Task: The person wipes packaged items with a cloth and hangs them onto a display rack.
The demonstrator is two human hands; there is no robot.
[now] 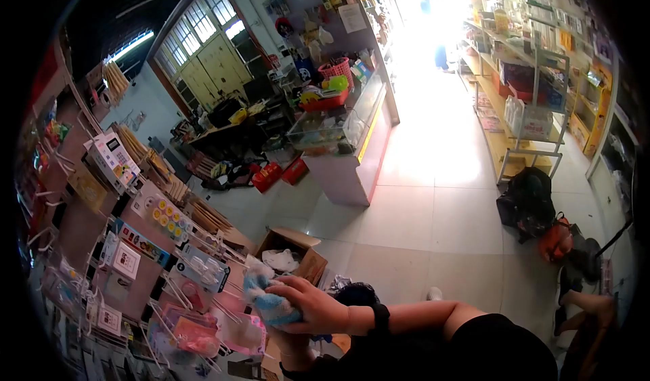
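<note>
A fluffy blue and white cloth [269, 301] is bunched up in front of the display rack at the lower middle. My right hand [315, 305], with a black watch on its wrist, has its fingers wrapped over the cloth. Just below it, my left hand [290, 344] comes up under the cloth. Its fingers are hidden behind my right hand and the cloth. Close to the hands, packaged goods [196, 337] hang from the rack's hooks.
A display rack [149, 225] of hooks with packaged goods fills the left. Behind my hands stands an open cardboard box [308, 262]. Farther off are a glass-topped counter [352, 171], metal shelves [521, 110] and a black bag [528, 201]. Another person's leg [586, 303] shows at the right.
</note>
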